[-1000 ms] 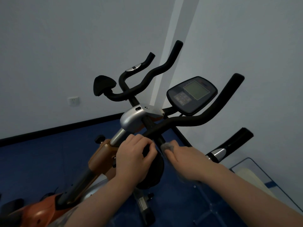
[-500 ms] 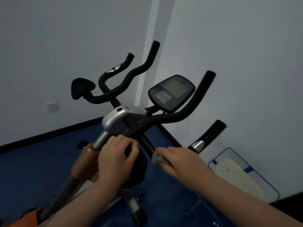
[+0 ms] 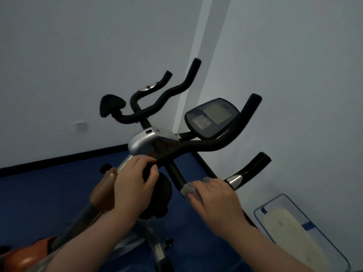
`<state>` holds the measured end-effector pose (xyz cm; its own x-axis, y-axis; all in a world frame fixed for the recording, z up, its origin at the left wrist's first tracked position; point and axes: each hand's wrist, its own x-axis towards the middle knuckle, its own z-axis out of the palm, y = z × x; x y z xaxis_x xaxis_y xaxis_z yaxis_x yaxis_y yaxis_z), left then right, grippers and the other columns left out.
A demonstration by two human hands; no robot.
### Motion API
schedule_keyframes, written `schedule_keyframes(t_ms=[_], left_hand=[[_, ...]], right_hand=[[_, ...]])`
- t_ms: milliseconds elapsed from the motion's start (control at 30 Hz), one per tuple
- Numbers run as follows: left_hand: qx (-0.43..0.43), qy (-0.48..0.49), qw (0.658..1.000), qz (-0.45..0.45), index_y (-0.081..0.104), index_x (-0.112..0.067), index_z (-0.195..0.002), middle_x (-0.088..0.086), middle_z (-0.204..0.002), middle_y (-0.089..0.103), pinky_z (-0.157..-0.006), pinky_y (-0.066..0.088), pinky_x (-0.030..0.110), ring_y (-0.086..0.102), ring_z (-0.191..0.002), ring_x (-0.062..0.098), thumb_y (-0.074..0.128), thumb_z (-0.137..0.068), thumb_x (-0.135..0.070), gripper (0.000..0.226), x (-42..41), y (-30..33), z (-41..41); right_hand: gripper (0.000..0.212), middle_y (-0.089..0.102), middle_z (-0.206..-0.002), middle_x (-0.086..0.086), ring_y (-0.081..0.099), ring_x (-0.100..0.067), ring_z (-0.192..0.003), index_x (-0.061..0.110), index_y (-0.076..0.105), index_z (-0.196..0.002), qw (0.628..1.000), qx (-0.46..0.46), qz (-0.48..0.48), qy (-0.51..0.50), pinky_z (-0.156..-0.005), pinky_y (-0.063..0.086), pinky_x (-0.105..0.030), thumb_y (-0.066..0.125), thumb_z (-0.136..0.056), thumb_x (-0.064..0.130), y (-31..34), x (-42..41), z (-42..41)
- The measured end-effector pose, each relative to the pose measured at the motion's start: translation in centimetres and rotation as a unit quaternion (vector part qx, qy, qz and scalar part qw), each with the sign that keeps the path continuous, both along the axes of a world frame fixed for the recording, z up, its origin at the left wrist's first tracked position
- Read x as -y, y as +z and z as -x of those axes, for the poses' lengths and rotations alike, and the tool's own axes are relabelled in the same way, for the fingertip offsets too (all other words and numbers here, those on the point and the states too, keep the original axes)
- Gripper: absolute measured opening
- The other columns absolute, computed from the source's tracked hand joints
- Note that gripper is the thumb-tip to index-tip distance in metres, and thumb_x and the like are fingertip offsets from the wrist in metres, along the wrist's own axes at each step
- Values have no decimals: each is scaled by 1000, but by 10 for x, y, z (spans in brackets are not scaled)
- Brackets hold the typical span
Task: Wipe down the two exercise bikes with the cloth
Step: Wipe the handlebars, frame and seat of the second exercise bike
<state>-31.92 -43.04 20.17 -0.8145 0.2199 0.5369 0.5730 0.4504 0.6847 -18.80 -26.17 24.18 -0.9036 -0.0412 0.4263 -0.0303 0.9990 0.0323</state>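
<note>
The head view looks down on an exercise bike (image 3: 141, 144) with an orange and silver frame, standing on a blue floor (image 3: 49, 189) in the corner of a pale-walled room. No brand name or label can be read anywhere: the console (image 3: 212, 117) shows a blank grey screen and a panel of small buttons whose markings are too blurred to make out.

The left hand (image 3: 135, 185) sits just below the silver head of the bike. Its fingers are curled over a black round knob (image 3: 149, 173) and the thumb lies against the knob's side, so it grips that part.

The right hand (image 3: 216, 199) is lower and to the right, on the near end of a black handlebar (image 3: 208, 146) tube. Its fingers are bent around a grey cloth (image 3: 189, 190), which is wrapped against the tube; folds of cloth stick out past the fingertips and above the knuckles. Just beyond the hand, a chrome band (image 3: 234, 180) marks the start of another black grip.

More black bars rise behind the console, and a black pad (image 3: 113, 105) sits at the far left end of them. A white wall socket (image 3: 80, 125) is fixed to the wall on the left. At the lower right, a clear plastic tray (image 3: 279, 199) with a blue rim lies on the floor near the wall, holding something pale.
</note>
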Motion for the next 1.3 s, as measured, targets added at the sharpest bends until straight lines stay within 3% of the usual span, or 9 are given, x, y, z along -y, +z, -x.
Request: schedule_keyframes(t_ms=[100, 233, 467, 633, 700, 900, 1067, 1167, 1300], left_hand=[[26, 12, 1000, -1, 65, -27, -105, -20, -95, 57, -72, 39, 19, 54, -87, -1, 58, -92, -24, 15, 0, 3, -4], [48, 18, 999, -8, 66, -28, -107, -23, -98, 58, -73, 34, 3, 49, -90, -7, 48, -96, -30, 22, -1, 4, -5], [57, -22, 998, -24, 66, -28, -110, -17, -107, 64, -87, 31, -2, 51, -102, -8, 43, -96, -36, 28, 3, 1, -6], [37, -47, 998, -37, 69, -26, -101, -17, -109, 61, -93, 30, 1, 50, -107, -8, 45, -93, -35, 27, 2, -1, -1], [40, -53, 996, -53, 69, -26, -94, -19, -106, 60, -89, 35, 4, 52, -104, -7, 46, -91, -36, 24, 2, -2, 0], [55, -62, 993, -79, 63, -33, -83, -27, -104, 57, -84, 41, 11, 53, -104, -7, 51, -89, -39, 15, 4, -8, 6], [57, -75, 992, -90, 63, -30, -79, -25, -104, 58, -86, 40, 13, 53, -104, -5, 51, -88, -37, 17, 4, -9, 9], [58, -79, 991, -89, 63, -29, -79, -25, -104, 57, -86, 39, 12, 52, -105, -6, 50, -89, -37, 18, 4, -9, 9], [68, -91, 989, -90, 64, -28, -79, -25, -104, 58, -84, 45, 21, 53, -105, -4, 49, -89, -40, 22, 6, -8, 8]], right_hand=[[31, 60, -66, 13, 55, -7, -60, 28, 62, -97, 995, 51, 87, -1, -56, 35, -21, 39, -95, 48, 16, -10, 4], [34, 62, -85, 21, 56, 5, -76, 40, 55, -113, 965, 18, 262, -3, -62, 38, -11, 35, -93, 58, 36, -18, 34], [31, 58, -86, 3, 50, -14, -72, 23, 47, -113, 982, -121, 143, -28, -56, 33, -26, 50, -93, 46, 66, -2, 124], [27, 63, -102, 2, 59, -21, -90, 28, 58, -108, 992, 121, 23, -3, -78, 39, -34, 49, -94, 50, 53, 15, 170], [26, 60, -107, 6, 59, -17, -93, 33, 63, -108, 984, 172, 39, -13, -76, 44, -31, 50, -93, 51, 46, 18, 170], [19, 67, -80, 14, 60, -1, -74, 43, 72, -99, 944, 312, 109, 0, -64, 48, -24, 65, -83, 51, 67, 1, 171], [24, 69, -99, 9, 62, -11, -94, 39, 73, -102, 971, 217, 96, -39, -76, 42, -23, 73, -79, 43, 54, 15, 186], [22, 63, -92, 10, 59, -11, -88, 37, 62, -95, 971, 182, 153, -37, -70, 40, -26, 75, -77, 40, 48, 15, 185], [18, 61, -89, 16, 59, -5, -84, 42, 61, -79, 941, 295, 167, -25, -67, 44, -22, 78, -74, 42, 67, 1, 178]])
